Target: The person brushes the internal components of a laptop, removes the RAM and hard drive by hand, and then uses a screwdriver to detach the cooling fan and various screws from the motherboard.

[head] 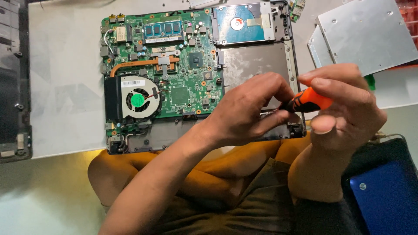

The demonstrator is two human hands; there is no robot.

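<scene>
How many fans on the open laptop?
1: the fan sits at the lower left of the green board, beside the copper pipe. The hands cover the lower right corner, so another could be hidden.

Orange-and-black screwdriver [307, 102], green circuit board [174, 65] with copper pipe [139, 64], blue laptop lid [387, 196].

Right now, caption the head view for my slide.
Both hands, left and right, hold an orange-handled screwdriver over an opened laptop.
</scene>
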